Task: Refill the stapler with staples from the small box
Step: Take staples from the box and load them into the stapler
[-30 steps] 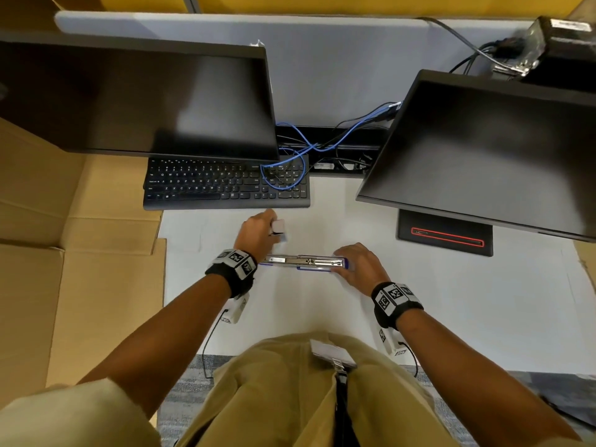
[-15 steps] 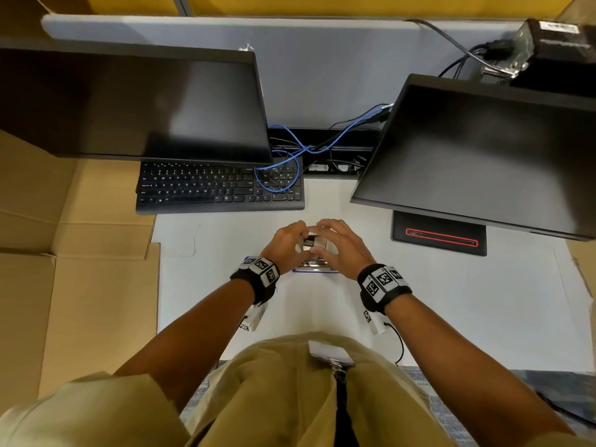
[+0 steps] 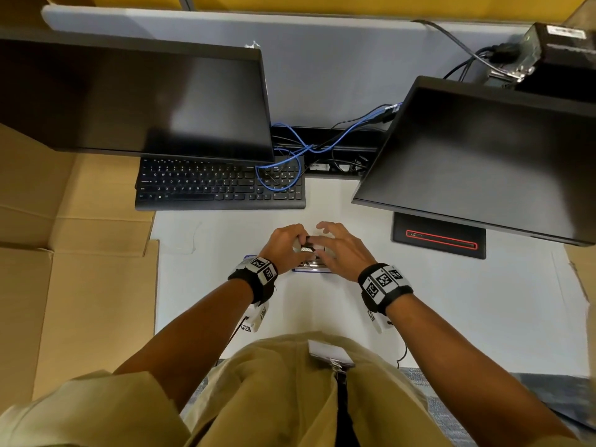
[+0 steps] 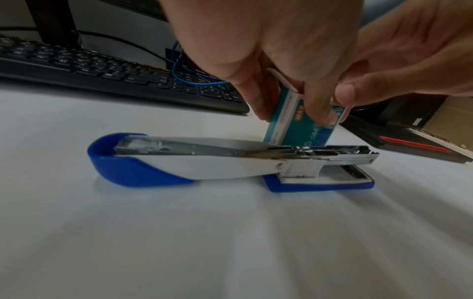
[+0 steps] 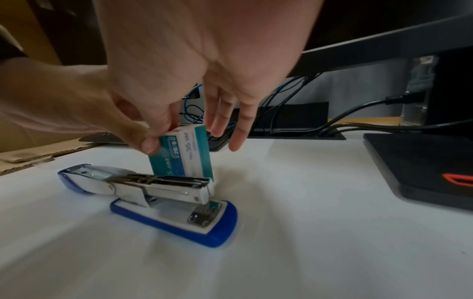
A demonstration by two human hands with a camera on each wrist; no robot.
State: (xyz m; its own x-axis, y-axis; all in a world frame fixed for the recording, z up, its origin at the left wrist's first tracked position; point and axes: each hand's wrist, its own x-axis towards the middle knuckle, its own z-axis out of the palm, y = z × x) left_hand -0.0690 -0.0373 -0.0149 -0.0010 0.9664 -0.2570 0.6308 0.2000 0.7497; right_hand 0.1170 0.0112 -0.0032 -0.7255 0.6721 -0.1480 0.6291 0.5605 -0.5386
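The blue and white stapler (image 4: 194,159) lies on the white desk with its top flipped back flat and the metal magazine (image 5: 163,183) exposed. A small teal staple box (image 4: 302,131) stands on end just behind the magazine, its white top flap open. My left hand (image 4: 286,109) grips the box by its sides. My right hand (image 5: 189,123) pinches the box's top end with the thumb, while its other fingers (image 5: 236,139) hang loosely straight behind. In the head view both hands (image 3: 285,245) (image 3: 335,250) meet over the box (image 3: 309,248) and hide most of the stapler (image 3: 311,268).
A black keyboard (image 3: 219,185) with a blue cable (image 3: 280,175) on it lies beyond the hands under the left monitor (image 3: 135,101). The right monitor (image 3: 483,162) overhangs its black base (image 3: 438,240). Flattened cardboard (image 3: 74,253) covers the left side.
My left hand brought the box from the stapler's left end to its middle. My right hand left the stapler's right end and came onto the box's top.
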